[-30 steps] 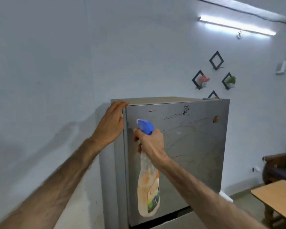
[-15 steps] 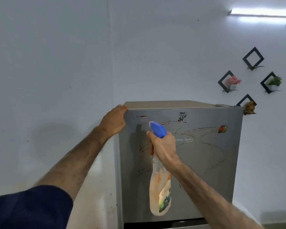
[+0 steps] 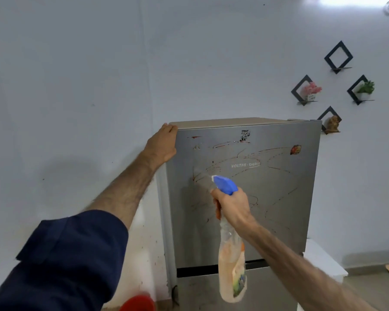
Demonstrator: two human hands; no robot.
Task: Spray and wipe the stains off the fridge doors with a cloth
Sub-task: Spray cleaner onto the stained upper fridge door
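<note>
Risk, left side: the left hand (image 3: 163,142) grips the top left corner of the upper fridge door (image 3: 279,209), fingers curled over the edge. If that hand pulls, the door could swing open mid-spray; mist drifting left could also wet the white wall (image 3: 76,86), already speckled near the floor.

Risk, centre: the nozzle sits close to the steel, so liquid is likely to run in streaks down to the lower door (image 3: 200,288) before any wiping. No cloth is visible; it cannot be located from here.

Pose: left arm extended up, dark sleeve (image 3: 65,265) at the elbow. Right hand (image 3: 233,206) is clenched around the neck of the spray bottle (image 3: 231,261), blue head (image 3: 225,184) aimed up-left at the red stains (image 3: 211,173). Trigger finger position cannot be told.
</note>
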